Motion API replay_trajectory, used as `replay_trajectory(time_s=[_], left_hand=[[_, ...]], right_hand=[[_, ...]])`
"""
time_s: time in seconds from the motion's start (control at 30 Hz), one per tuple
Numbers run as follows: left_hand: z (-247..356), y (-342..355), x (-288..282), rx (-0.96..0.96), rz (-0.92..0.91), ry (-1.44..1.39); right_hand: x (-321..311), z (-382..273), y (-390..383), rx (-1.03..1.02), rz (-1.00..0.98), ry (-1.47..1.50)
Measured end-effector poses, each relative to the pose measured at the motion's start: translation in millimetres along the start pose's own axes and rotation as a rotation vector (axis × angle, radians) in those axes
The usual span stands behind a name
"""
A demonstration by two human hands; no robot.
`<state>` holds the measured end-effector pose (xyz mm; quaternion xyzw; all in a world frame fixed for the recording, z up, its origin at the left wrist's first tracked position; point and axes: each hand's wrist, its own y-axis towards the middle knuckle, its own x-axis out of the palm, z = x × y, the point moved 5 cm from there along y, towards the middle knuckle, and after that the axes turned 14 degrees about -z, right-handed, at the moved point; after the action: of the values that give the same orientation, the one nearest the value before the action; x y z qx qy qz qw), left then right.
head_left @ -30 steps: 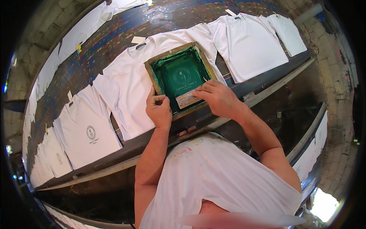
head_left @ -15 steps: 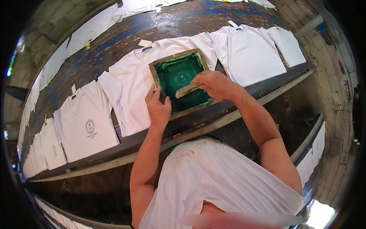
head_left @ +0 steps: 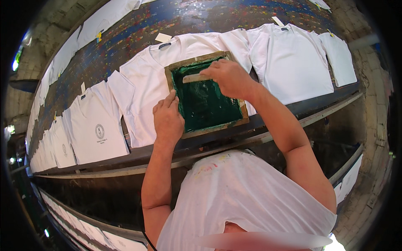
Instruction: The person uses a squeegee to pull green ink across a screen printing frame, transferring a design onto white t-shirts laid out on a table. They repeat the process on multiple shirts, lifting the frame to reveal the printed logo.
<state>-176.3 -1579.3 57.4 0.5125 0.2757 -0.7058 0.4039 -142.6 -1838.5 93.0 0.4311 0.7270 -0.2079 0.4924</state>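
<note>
A wooden-framed printing screen (head_left: 220, 127) with dark green mesh lies on a white T-shirt (head_left: 145, 96), a round emblem faintly showing in the mesh. My left hand (head_left: 168, 116) is closed on the left side of the frame, fingertips along its edge. My right hand (head_left: 228, 78) grips a flat, pale squeegee (head_left: 191, 78) held across the upper part of the mesh, over the emblem.
A printed white shirt (head_left: 98, 146) lies left, with more shirts receding beyond it. Plain white shirts (head_left: 295, 62) lie right. Behind is a paint-spotted table surface (head_left: 176, 16). A rail (head_left: 301, 121) runs along the near edge, and a block wall (head_left: 370, 125) stands at right.
The squeegee in my right hand has moved from the lower part of the screen up to its upper part. The mesh looks darker below it. My left hand stays at the frame's left side.
</note>
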Motion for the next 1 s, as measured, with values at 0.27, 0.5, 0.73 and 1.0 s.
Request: replay_trajectory(time_s=[0.27,0.5,0.73,1.0], left_hand=[[7,2,-2,-0.038,0.018,0.003],[6,4,-1,-0.055,0.028,0.025],[8,7,-7,-0.040,0.033,0.032],[5,6,-5,-0.086,-0.002,0.031]], right_hand=[[13,-61,-64,-0.039,-0.070,-0.005],[2,-57,-71,-0.104,-0.238,0.135],[-21,19,12,0.045,0.054,0.021],[7,-52,-54,-0.112,-0.049,-0.041]])
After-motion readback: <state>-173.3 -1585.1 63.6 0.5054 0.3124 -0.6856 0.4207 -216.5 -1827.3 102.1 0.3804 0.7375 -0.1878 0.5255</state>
